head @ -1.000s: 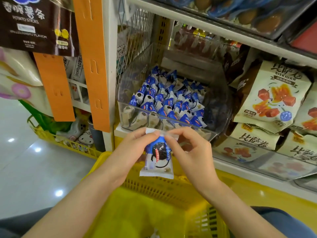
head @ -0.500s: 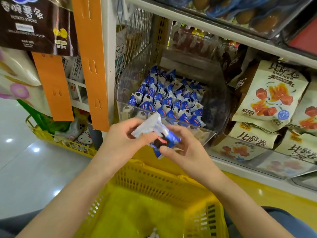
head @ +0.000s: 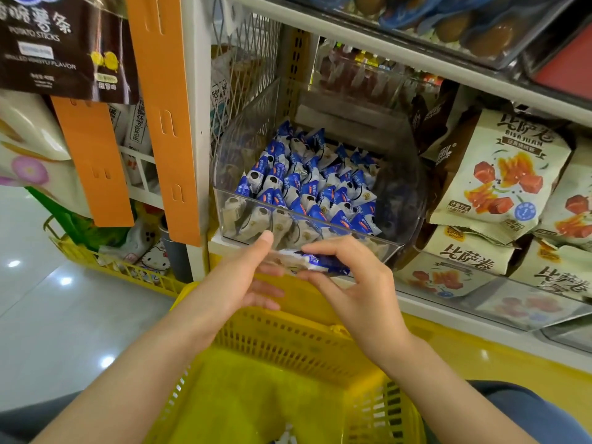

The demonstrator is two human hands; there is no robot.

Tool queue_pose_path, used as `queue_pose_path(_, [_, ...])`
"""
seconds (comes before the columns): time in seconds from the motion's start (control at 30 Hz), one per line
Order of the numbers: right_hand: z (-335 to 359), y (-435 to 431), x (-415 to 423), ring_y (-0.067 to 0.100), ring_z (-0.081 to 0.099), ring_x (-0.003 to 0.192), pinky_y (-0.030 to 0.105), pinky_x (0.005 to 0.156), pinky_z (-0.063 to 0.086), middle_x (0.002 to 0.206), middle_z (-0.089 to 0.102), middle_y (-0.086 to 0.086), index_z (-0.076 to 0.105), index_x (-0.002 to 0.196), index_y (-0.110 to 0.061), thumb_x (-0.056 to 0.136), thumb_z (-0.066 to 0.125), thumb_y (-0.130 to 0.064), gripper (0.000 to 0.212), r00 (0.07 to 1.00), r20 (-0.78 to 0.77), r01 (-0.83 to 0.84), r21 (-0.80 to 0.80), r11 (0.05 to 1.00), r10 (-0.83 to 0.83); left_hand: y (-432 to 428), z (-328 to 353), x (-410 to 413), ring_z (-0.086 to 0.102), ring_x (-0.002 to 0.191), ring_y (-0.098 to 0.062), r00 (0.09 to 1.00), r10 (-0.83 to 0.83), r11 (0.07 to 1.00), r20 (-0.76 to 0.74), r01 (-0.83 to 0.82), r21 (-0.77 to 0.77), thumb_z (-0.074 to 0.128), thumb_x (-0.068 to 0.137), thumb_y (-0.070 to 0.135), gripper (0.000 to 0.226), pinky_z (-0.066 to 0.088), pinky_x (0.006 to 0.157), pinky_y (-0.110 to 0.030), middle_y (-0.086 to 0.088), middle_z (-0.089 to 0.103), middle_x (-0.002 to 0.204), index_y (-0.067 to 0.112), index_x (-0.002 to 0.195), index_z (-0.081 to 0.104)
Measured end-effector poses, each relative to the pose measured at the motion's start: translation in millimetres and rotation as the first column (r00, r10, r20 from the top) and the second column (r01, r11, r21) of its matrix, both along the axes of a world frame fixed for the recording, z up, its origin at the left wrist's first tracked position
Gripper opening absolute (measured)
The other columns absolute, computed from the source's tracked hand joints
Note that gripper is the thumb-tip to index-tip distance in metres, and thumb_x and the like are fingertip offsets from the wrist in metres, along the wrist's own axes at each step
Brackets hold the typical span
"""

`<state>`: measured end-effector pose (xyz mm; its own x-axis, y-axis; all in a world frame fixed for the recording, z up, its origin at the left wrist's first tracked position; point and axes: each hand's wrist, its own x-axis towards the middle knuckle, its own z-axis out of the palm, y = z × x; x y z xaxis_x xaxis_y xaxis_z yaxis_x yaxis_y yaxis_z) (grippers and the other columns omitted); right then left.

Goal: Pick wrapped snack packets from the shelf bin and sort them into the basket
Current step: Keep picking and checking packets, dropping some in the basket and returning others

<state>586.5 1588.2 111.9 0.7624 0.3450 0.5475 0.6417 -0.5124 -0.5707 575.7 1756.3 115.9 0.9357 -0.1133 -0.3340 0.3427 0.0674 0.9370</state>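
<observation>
At the far left, a dark potato-sticks bag (head: 64, 43) is hung high. Two orange strips (head: 93, 161) are seen below and beside it, the longer one against the white shelf post (head: 195, 123). Low on the left, a yellow wire rack (head: 128, 270) is set on the pale tiled floor (head: 48, 331); the small goods in it are too blurred to be named.

Right of the post, a clear shelf bin (head: 407, 193) is filled with blue-and-white packets (head: 307, 187), packed in rows.

Just near of the bin's front wall, above the far rim of the yellow basket (head: 288, 334), the two hands are brought close together. The left hand (head: 237, 283) is held with its fingers stretched nearly straight towards the right and its thumb raised. One wrapped snack packet (head: 314, 262), blurred, is held roughly level between the hands. Its right part is pinched by the right hand (head: 358, 283), forefinger on top and thumb beneath. Its left end lies under the left thumb; whether it is touched there cannot be told.

The basket is placed nearest, under both forearms. A scrap of white is glimpsed at its bottom, too little to be identified.

Right of the bin, dark brown bags (head: 435, 129) are stood. Further right, cream snack bags (head: 499, 174) printed with red cubes are stacked on the shelf.
</observation>
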Motion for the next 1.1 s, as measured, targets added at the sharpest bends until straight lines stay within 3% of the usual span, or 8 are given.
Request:
queue_pose_path(0.13, [0.9, -2.1, 1.7, 0.008, 0.058, 0.103, 0.027, 0.089, 0.047, 0.103, 0.067, -0.003, 0.068, 0.101, -0.010, 0.079, 0.067, -0.022, 0.025, 0.981, 0.137, -0.126, -0.103, 0.987, 0.140, -3.5, 3.8, -4.2, 0.069, 0.073, -0.022, 0.998, -0.061, 0.973, -0.017, 0.055, -0.225, 0.059, 0.074, 0.036, 0.047, 0.055, 0.056, -0.025, -0.016, 0.072, 0.092, 0.004, 0.108, 0.062])
queue_pose_path(0.27, [5.9, -0.3, 1.6, 0.001, 0.047, 0.118, 0.020, 0.101, 0.038, 0.121, 0.053, -0.013, 0.051, 0.118, -0.026, 0.075, 0.068, -0.038, 0.048, 0.997, -0.028, -0.075, 0.026, 0.997, 0.076, -0.4, 1.9, -3.1, 0.069, 0.076, -0.012, 0.995, 0.074, 0.979, 0.067, -0.060, -0.194, 0.062, 0.075, 0.025, 0.034, 0.056, 0.062, -0.023, -0.003, 0.073, 0.090, 0.014, 0.107, 0.062])
queue_pose_path(0.4, [10.9, 2.7, -2.2, -0.004, 0.053, 0.110, 0.013, 0.090, 0.044, 0.114, 0.055, -0.023, 0.047, 0.115, -0.035, 0.078, 0.058, -0.044, 0.040, 0.961, -0.277, 0.064, 0.239, 0.969, 0.005, 3.4, 3.9, -7.1, 0.068, 0.094, -0.015, 0.982, -0.004, 0.994, 0.188, 0.025, -0.111, 0.063, 0.073, 0.030, 0.034, 0.055, 0.077, -0.032, 0.001, 0.070, 0.105, 0.028, 0.107, 0.059])
queue_pose_path(0.53, [14.9, 4.6, -1.3, 0.009, 0.067, 0.087, 0.020, 0.069, 0.055, 0.102, 0.067, -0.011, 0.059, 0.106, -0.024, 0.075, 0.060, -0.033, 0.032, 0.868, -0.457, 0.023, 0.427, 0.904, 0.194, 5.4, 8.8, -8.1, 0.062, 0.103, -0.004, 0.933, -0.018, 0.999, 0.359, 0.004, 0.039, 0.066, 0.080, 0.019, 0.035, 0.053, 0.080, -0.023, 0.012, 0.065, 0.114, 0.034, 0.110, 0.056])
queue_pose_path(0.73, [19.2, 7.8, 1.0, 0.000, 0.062, 0.093, 0.017, 0.079, 0.051, 0.096, 0.066, -0.015, 0.060, 0.099, -0.029, 0.075, 0.070, -0.018, 0.029, 0.980, -0.197, 0.081, 0.345, 0.935, -0.013, 5.4, 10.4, -2.1, 0.068, 0.087, -0.010, 0.983, 0.125, 0.992, 0.135, -0.121, -0.042, 0.054, 0.064, 0.056, 0.052, 0.054, 0.082, -0.032, 0.006, 0.068, 0.100, 0.025, 0.105, 0.056])
queue_pose_path(0.87, [19.0, 14.4, 5.5, -0.007, 0.052, 0.108, 0.011, 0.090, 0.044, 0.109, 0.057, -0.014, 0.060, 0.104, -0.022, 0.071, 0.072, 0.003, 0.044, 0.995, 0.084, -0.062, 0.051, 0.997, 0.058, 9.5, 21.7, 2.1, 0.070, 0.085, -0.019, 0.992, 0.084, 0.932, 0.090, -0.046, -0.360, 0.055, 0.074, 0.042, 0.048, 0.057, 0.066, -0.027, -0.010, 0.073, 0.096, 0.008, 0.107, 0.064])
queue_pose_path(1.0, [29.7, 17.7, 19.8, -0.005, 0.047, 0.117, 0.013, 0.100, 0.037, 0.118, 0.054, -0.012, 0.060, 0.112, -0.022, 0.072, 0.063, 0.014, 0.053, 0.980, 0.083, -0.171, -0.106, 0.980, 0.180, 17.8, 24.5, 5.9, 0.070, 0.091, -0.016, 0.972, 0.212, 0.916, 0.099, -0.162, -0.367, 0.061, 0.078, 0.020, 0.036, 0.057, 0.072, -0.031, -0.003, 0.073, 0.101, 0.015, 0.114, 0.061])
queue_pose_path(1.1, [47.3, 21.0, 55.1, -0.007, 0.053, 0.105, 0.007, 0.090, 0.041, 0.111, 0.054, -0.020, 0.055, 0.111, -0.030, 0.082, 0.057, 0.007, 0.047, 0.998, 0.065, 0.004, -0.023, 1.000, -0.002, 24.5, 31.3, 9.0, 0.069, 0.094, -0.013, 0.953, 0.245, 0.923, 0.175, -0.175, -0.342, 0.061, 0.076, 0.023, 0.035, 0.053, 0.081, -0.035, 0.004, 0.072, 0.103, 0.024, 0.112, 0.059])
